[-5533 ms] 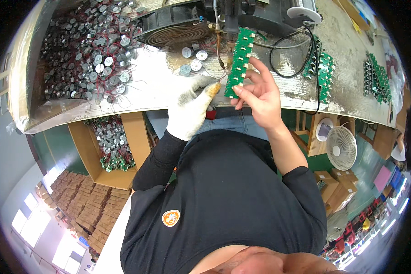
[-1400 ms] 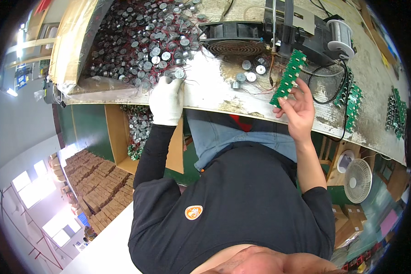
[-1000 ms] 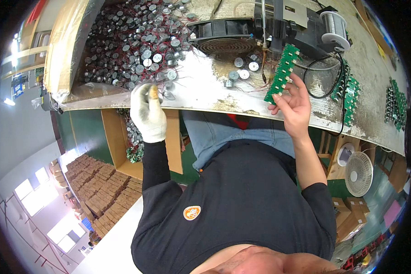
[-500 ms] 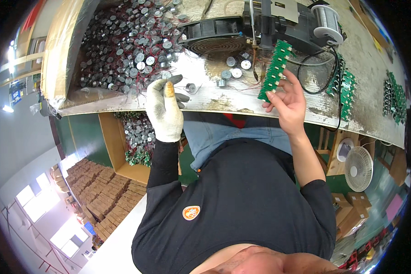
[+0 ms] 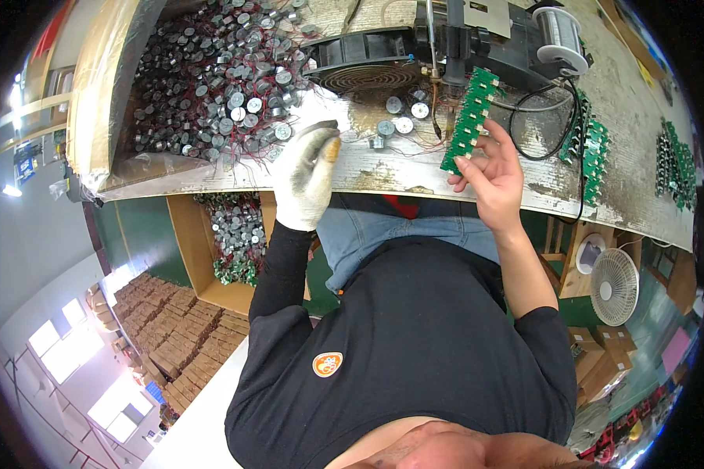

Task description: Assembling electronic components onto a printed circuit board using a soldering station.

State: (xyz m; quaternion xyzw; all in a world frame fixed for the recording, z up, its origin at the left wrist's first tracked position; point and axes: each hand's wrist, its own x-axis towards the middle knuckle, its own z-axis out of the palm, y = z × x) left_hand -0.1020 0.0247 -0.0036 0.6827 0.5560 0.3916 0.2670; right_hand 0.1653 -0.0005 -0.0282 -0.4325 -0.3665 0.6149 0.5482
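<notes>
My right hand (image 5: 497,176), bare, pinches the lower end of a long green circuit board strip (image 5: 471,117) between thumb and fingers. The strip stands tilted, with pale small parts along its edge. My left hand (image 5: 305,176) wears a white glove with a stained thumb tip and hovers at the table's front edge. Its fingers are drawn together; whatever they hold is hidden. Beside it on the left spreads a big heap of small round metal motors (image 5: 227,94) with red wires. Several loose motors (image 5: 386,127) lie between my two hands.
Behind the boards stands a soldering rig (image 5: 455,47) with a solder wire spool (image 5: 560,39) and a black fan (image 5: 368,59). A black cable (image 5: 516,137) loops at its right. More green boards (image 5: 594,156) lie farther right. Below, an open box (image 5: 188,234) holds motors.
My left hand has moved right and its spread fingers have closed. The single motor that lay beside it no longer shows. My right hand and the strip have hardly moved.
</notes>
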